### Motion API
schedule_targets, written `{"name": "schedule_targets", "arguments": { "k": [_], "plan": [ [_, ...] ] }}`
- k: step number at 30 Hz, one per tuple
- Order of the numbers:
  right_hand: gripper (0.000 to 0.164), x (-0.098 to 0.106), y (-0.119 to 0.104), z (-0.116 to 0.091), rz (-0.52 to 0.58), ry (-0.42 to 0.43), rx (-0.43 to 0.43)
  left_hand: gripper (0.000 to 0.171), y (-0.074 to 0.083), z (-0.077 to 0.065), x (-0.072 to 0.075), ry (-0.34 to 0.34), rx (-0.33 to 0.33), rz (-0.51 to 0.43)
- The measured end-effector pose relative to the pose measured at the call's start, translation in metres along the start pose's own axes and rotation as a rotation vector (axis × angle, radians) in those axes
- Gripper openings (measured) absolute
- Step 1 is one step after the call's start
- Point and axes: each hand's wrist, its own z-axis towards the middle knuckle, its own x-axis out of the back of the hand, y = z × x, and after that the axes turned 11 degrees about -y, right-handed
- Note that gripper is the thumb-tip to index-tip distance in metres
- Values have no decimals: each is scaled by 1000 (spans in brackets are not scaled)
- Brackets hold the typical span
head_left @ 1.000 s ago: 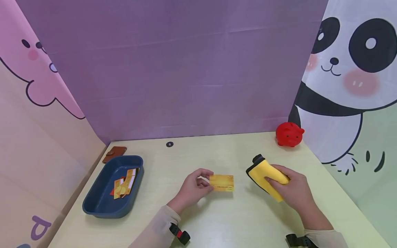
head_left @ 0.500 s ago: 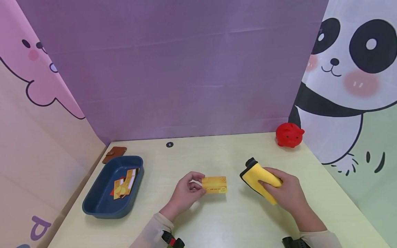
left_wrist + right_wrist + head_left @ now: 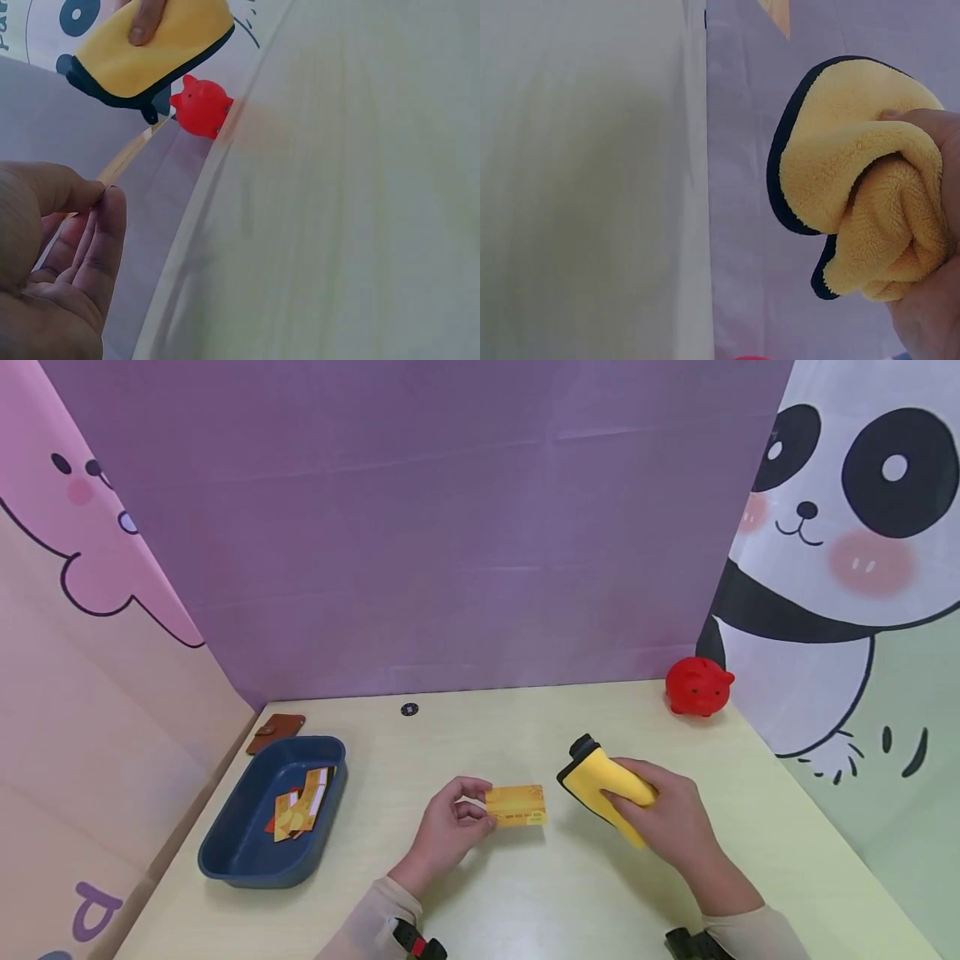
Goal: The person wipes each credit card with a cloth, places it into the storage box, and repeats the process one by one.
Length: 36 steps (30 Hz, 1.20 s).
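Note:
In the head view my left hand (image 3: 444, 828) pinches the left end of a gold card (image 3: 517, 806), which is held up off the table. The left wrist view shows that card (image 3: 126, 157) almost edge-on between thumb and fingers. My right hand (image 3: 671, 814) grips a folded yellow cloth (image 3: 606, 785) with a black border, a short way right of the card and apart from it. Seen in the right wrist view, the fluffy cloth (image 3: 855, 150) is bunched in the hand, its folds hanging out past the fingers.
A blue tray (image 3: 225, 852) with several cards (image 3: 303, 806) in it stands on the left of the table. Behind it lies a brown leather wallet (image 3: 277, 732). A small black disc (image 3: 409, 709) is near the back edge; a red piggy bank (image 3: 699, 686) sits at the back right corner.
My right hand has moved left with the yellow cloth, nearer to the card. The left hand with the card shifted a little left, then stayed nearly still.

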Motion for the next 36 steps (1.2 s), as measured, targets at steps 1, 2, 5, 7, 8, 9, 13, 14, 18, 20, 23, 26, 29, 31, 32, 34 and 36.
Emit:
{"name": "schedule_targets", "arguments": {
  "k": [1, 2, 5, 7, 8, 9, 13, 14, 18, 20, 23, 26, 29, 31, 32, 34, 36],
  "plan": [
    [45, -1, -2, 1, -2, 1, 9, 46, 0, 0, 0, 4, 1, -3],
    [45, -2, -4, 3, -4, 1, 16, 46, 0, 0, 0, 8, 2, -5],
    [44, -4, -11, 7, -8, -8, 29, 48, 0, 0, 0, 10, 1, -12],
    [44, -4, -15, 11, -11, -20, 36, 48, 0, 0, -1, 8, -2, -16],
    [44, -5, -18, 13, -14, -26, 44, 48, 0, 0, 0, 7, -5, -18],
    [44, -5, -21, 14, -16, -32, 53, 49, 0, 1, 0, 6, -7, -19],
    [43, -9, -30, 21, -29, -19, 115, 48, 0, 0, 0, 4, -15, -29],
    [43, -11, -31, 22, -34, -11, 131, 48, 0, 0, 0, 3, -15, -28],
    [42, -19, -31, 20, -64, -1, 178, 48, -1, 0, 0, -9, -17, -34],
    [42, -23, -29, 19, -85, -9, 195, 48, -1, 1, -1, -14, -16, -36],
    [43, -27, -26, 16, -119, -16, 205, 48, -1, 1, -1, -16, -22, -43],
    [45, -30, -25, 15, -155, -13, 215, 49, -2, 1, -1, -14, -21, -44],
    [47, -34, -24, 15, -208, -4, 249, 49, -1, 0, -1, -22, -14, -42],
    [49, -37, -24, 14, -253, 10, 289, 49, -2, 0, -2, -31, -11, -45],
    [50, -38, -24, 14, -274, 20, 316, 49, -2, 0, -2, -37, -10, -49],
    [51, -42, -25, 13, -316, 33, 363, 49, -3, 1, -3, -48, -10, -62],
    [51, -44, -28, 12, -346, 36, 409, 49, -2, 1, -5, -57, -13, -75]
  ]
}}
